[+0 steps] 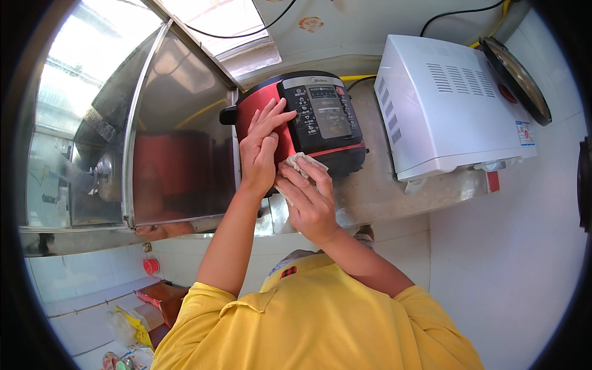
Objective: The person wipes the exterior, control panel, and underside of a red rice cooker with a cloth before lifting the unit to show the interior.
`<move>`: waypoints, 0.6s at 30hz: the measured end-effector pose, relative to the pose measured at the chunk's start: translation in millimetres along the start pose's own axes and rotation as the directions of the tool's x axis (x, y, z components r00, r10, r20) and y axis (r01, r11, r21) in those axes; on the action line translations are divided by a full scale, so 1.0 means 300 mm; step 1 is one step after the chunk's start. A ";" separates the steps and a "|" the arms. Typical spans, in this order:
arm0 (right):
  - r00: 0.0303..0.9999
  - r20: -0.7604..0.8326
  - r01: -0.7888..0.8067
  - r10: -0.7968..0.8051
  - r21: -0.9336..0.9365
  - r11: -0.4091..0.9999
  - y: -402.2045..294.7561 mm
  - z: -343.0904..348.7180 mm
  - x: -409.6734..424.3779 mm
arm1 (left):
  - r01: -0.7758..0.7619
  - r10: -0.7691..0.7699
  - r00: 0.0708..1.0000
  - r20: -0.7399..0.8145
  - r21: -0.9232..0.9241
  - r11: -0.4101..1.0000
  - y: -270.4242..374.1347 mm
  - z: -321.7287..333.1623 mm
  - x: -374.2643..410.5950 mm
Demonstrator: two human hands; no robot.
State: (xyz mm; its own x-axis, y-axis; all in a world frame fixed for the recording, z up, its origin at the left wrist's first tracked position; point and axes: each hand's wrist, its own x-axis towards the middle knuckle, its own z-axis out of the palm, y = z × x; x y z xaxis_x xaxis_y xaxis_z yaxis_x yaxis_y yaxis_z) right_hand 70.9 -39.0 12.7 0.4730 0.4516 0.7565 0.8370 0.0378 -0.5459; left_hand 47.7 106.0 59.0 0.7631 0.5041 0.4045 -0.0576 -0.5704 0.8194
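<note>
A red and black electric pressure cooker [259, 99] stands on the metal counter before me, its dark control panel facing me. My left hand [262, 150] rests on the cooker's red front beside the panel, fingers extended, with no object seen in it. In my right hand [311, 199] is a crumpled pale cloth [303, 163], pressed against the cooker's lower front edge. The palm side of both hands is hidden.
Right of the cooker stands a white vented appliance [444, 106], with a glass lid [520, 83] leaning on its far side. Glossy metal-framed panels [185, 125] stand close on the left. The counter's front edge [397, 210] runs before me. Black and yellow cables lie behind.
</note>
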 end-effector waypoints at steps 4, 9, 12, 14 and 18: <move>0.997 -0.046 -0.066 0.067 0.026 0.997 0.047 -0.040 -0.010 | -0.019 0.019 1.000 -0.009 0.023 1.000 -0.010 -0.001 -0.006; 0.956 -0.151 -0.241 0.251 0.080 0.967 0.146 -0.109 -0.036 | -0.009 0.009 1.000 0.001 0.031 0.999 -0.001 0.001 -0.005; 0.889 -0.184 -0.391 0.419 0.170 0.904 0.183 -0.132 -0.054 | -0.007 0.007 1.000 0.001 0.026 1.000 0.002 -0.003 -0.005; 0.827 -0.204 -0.467 0.524 0.269 0.842 0.194 -0.128 -0.066 | -0.027 0.027 1.000 0.002 -0.064 0.998 -0.003 -0.013 -0.007; 0.862 -0.235 -0.423 0.449 0.155 0.893 0.150 -0.101 -0.051 | -0.063 0.060 0.998 -0.021 -0.185 0.981 -0.028 -0.024 -0.008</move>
State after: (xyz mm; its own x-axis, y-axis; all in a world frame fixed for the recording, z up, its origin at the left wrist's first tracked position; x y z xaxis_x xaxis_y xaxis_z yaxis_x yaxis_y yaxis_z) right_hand 109.6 -71.2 -12.5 0.8483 0.1970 0.4915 0.5046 -0.0194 -0.8631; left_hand 41.7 114.4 54.1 0.7443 0.4825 0.4617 -0.2236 -0.4715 0.8531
